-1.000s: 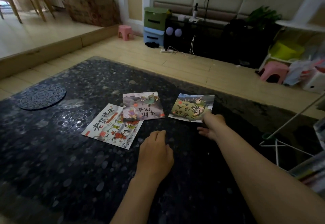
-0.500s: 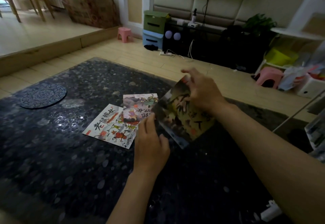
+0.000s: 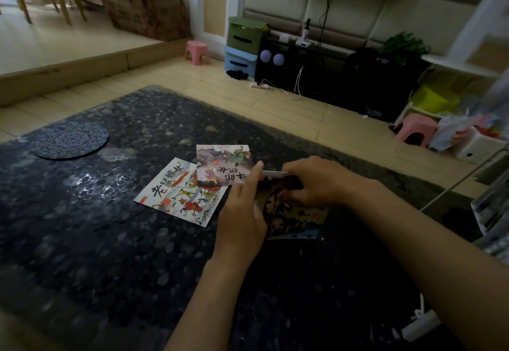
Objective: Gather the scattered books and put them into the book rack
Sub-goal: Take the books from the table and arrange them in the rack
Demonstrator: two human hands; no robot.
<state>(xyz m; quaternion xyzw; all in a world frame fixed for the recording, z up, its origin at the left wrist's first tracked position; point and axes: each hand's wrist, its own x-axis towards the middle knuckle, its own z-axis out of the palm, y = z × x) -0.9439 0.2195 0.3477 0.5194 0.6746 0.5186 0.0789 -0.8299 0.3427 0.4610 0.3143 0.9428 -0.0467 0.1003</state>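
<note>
The dark counter carries a white book and a grey book, overlapping, just left of the fingers. A third book is held tilted above the counter. The right hand curls its fingers over the top edge, and the left hand pinches the left edge.
</note>
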